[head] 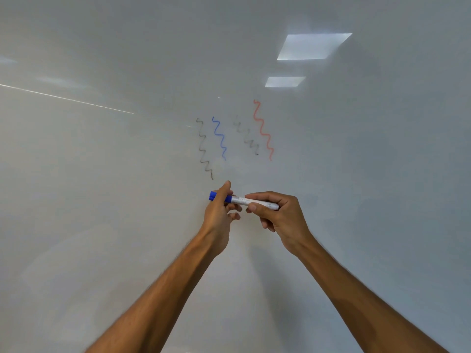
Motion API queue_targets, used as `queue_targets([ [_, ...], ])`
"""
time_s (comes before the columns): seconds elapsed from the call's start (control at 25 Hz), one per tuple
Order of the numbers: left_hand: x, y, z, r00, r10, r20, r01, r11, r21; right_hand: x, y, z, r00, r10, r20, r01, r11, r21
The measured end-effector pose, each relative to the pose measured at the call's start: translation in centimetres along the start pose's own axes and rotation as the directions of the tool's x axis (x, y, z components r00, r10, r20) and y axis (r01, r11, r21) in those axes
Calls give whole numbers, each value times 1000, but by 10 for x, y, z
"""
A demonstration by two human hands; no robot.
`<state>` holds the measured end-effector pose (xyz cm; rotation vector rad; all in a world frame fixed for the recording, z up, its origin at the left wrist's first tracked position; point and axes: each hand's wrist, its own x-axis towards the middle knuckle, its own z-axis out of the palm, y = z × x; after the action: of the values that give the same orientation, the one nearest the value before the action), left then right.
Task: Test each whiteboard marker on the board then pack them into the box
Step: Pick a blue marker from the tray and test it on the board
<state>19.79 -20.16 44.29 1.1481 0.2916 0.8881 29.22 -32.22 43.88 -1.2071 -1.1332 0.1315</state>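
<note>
1. We held the marker (254, 202) level before the whiteboard (102, 174), below four squiggles (219, 137).
2. Our right hand (283, 215) pinched its white barrel.
3. Our left hand (219, 212) gripped the blue cap (212, 195), thumb raised.

Whiteboard (127, 174) carries two grey, one blue, one red squiggle.

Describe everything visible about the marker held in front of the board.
The marker has a white barrel with small print too blurred to read and a blue cap at its left end. It lies roughly level, tilted slightly down to the right, in front of the whiteboard, below four squiggles. The left hand grips the cap end; the right hand pinches the barrel. The cap looks seated on the barrel, though fingers hide part of the join. Its right end is hidden.
</note>
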Motion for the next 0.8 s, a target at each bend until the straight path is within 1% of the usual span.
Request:
queue_targets([
  [0.12, 2, -6, 10, 991, 74, -115, -73, 997, 13, -2, 7, -3, 999, 47, -18, -47, 999, 23],
  [0.24, -2, -6, 21, 976, 144, -166, -136, 989, 58, -3, 11, -5, 997, 71, -42, -69, 996, 60],
  [0.32, -4, -7, 28, 971, 144, -192, -133, 989, 66, -4, 14, -8, 995, 86, -55, -81, 993, 89],
  [0.4, -6, -8, 31, 972, 102, -209, -106, 994, -4, -3, 15, -10, 994, 92, -63, -85, 990, 110],
  [0.48, -6, -9, 33, 978, 56, -203, -73, 994, -78, -2, 15, -14, 993, 91, -74, -81, 990, 119],
  [0.52, -5, -10, 33, 979, 59, -195, -74, 995, -73, -2, 16, -16, 993, 89, -83, -78, 990, 121],
  [0.64, 1, -10, 29, 983, 115, -145, -109, 993, 49, 2, 15, -27, 991, 75, -111, -64, 993, 98],
  [0.8, 10, -8, 20, 990, 138, -3, -134, 966, 221, 7, 14, -44, 991, 57, -123, -54, 998, 32],
])
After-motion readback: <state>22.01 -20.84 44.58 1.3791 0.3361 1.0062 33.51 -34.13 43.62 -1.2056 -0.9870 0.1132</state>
